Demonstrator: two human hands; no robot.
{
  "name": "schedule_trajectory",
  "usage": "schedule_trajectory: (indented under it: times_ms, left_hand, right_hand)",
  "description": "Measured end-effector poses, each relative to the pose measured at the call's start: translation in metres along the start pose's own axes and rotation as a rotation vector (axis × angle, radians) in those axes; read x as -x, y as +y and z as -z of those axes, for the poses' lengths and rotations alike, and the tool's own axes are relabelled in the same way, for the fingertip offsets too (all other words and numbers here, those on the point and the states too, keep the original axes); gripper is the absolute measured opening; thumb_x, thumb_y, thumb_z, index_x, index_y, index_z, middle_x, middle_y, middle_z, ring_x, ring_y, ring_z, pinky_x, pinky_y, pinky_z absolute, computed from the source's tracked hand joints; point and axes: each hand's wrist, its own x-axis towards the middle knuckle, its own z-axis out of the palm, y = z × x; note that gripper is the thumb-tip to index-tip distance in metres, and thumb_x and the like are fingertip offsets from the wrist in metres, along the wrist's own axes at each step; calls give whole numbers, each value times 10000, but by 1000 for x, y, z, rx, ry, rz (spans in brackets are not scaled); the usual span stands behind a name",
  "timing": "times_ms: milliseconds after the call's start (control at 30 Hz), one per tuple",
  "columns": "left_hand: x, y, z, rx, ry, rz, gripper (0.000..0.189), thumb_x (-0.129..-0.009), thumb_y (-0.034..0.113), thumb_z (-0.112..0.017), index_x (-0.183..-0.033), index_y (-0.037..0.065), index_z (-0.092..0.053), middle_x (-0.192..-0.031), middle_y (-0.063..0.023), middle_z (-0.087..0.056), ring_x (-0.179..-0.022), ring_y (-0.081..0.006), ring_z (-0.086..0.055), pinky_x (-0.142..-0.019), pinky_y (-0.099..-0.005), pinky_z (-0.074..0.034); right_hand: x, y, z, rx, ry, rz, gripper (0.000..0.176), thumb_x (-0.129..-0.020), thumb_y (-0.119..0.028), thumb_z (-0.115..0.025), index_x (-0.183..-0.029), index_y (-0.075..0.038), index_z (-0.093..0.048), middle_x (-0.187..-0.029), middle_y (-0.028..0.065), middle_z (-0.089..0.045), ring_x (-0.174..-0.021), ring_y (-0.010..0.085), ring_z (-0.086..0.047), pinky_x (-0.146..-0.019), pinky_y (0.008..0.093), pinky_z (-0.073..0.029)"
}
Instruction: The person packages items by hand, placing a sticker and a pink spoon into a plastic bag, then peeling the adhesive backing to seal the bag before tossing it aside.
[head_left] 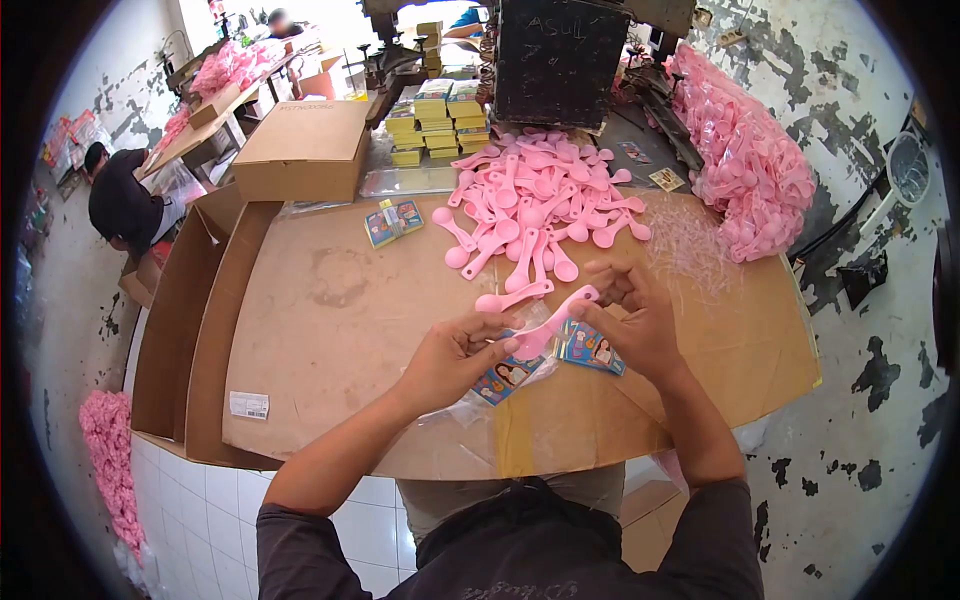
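Note:
Between my two hands is a pink plastic measuring spoon (556,322), held at a slant above the cardboard-covered table (330,340). My left hand (462,358) pinches it near the bowl end, and the fingers of my right hand (638,318) grip the handle end. Just behind it lies another pink spoon (512,299). Below the hands are a printed card in clear plastic (502,382) and a small blue card pack (592,348); the hands partly cover both. A large heap of pink spoons (545,195) spreads beyond them.
A banded card pack (394,224) lies left of the heap, with yellow-edged card stacks (435,120) behind. A closed carton (303,150) and an open carton (190,350) line the left side. Bagged pink spoons (745,165) stand at right. A person (125,200) crouches far left.

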Motion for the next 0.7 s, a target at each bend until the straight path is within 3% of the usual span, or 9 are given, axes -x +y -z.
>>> schedule_trajectory:
  times_ms: [67,167,267,400,467,567,700]
  left_hand:
    - [-1,-3,0,23,-14,2,315,-1025,92,-657,-1310,-38,-628,-1081,-86,-748,-971,-98,-687,-852,-258,-566]
    - [-2,-3,-3,111,-13,-51,338,-1033,128,-652,-1330,-29,-611,-1058,-70,-746,-963,-102,-696,-808,-252,-565]
    - [1,5,5,100,-77,26,338,-1036,136,-649,-1332,-20,-601,-1129,-89,-742,-985,-115,-698,-855,-276,-560]
    - [3,9,7,122,-154,18,352,-1039,158,-645,-1346,-5,-587,-1187,-89,-724,-1035,-124,-685,-903,-302,-546]
    - [3,7,9,148,-205,-1,356,-1037,138,-645,-1360,7,-577,-1263,-102,-690,-1127,-132,-655,-950,-310,-534]
    - [0,10,3,196,-73,-233,381,-1023,76,-624,-1391,8,-550,-1334,-118,-642,-1258,-180,-593,-1052,-359,-479]
    - [5,21,5,-172,-73,-437,443,-974,6,-594,-1413,8,-535,-1397,-117,-600,-1337,-201,-541,-1122,-383,-427]
  right_hand:
    - [5,7,-9,-138,-11,-41,225,-969,-68,-694,-1187,-13,-681,-993,63,-702,-947,178,-674,-789,308,-536]
    - [-3,6,-12,218,-185,296,222,-975,-61,-685,-1192,-18,-671,-1121,93,-703,-1061,236,-673,-891,365,-522]
    - [-6,1,-11,31,-298,171,165,-979,-59,-674,-1139,-22,-689,-1239,113,-666,-1165,271,-635,-967,392,-489]
    - [-21,-30,-14,192,-322,321,104,-926,-37,-702,-1027,-39,-726,-1300,102,-633,-1186,279,-614,-974,398,-480]
    - [-26,-40,-13,402,-487,496,145,-889,-15,-717,-1028,-53,-728,-1284,96,-644,-1169,279,-619,-963,403,-483]
    - [-41,-79,-3,386,-378,570,148,-858,-29,-727,-1003,-60,-726,-1183,76,-678,-1098,246,-640,-922,409,-488]
    - [-37,-94,-6,809,-412,519,181,-804,-70,-768,-983,-90,-757,-966,48,-704,-944,232,-663,-811,385,-504]
